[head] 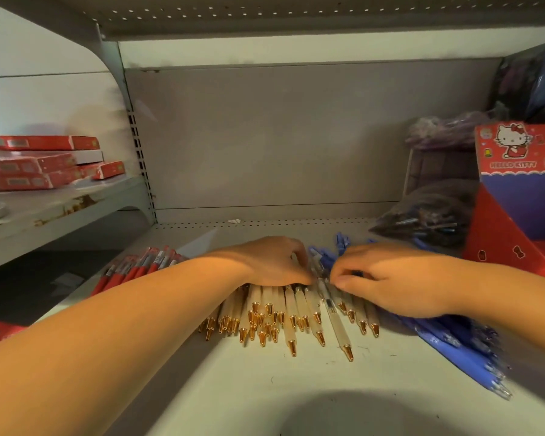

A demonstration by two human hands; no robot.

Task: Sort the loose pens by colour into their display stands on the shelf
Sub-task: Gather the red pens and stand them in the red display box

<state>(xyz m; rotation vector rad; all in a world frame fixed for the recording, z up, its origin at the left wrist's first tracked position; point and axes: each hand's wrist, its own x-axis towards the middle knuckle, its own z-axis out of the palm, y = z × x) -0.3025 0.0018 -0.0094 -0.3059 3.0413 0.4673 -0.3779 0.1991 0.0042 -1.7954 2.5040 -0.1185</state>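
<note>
White pens point(291, 313) heaped mid-shelf, long axes running front to back, gold tips toward the camera (one sticking out further). Left hand point(272, 262) flat on the heap, right hand point(387, 283) pinching one pen's far end. Red pens point(132, 270) left, blue pens point(463, 350) right, Hello Kitty stand point(516, 196) beyond.

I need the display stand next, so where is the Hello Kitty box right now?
In the head view, the Hello Kitty box stands at the far right of the shelf, just beyond the right hand and the blue pens.
</note>
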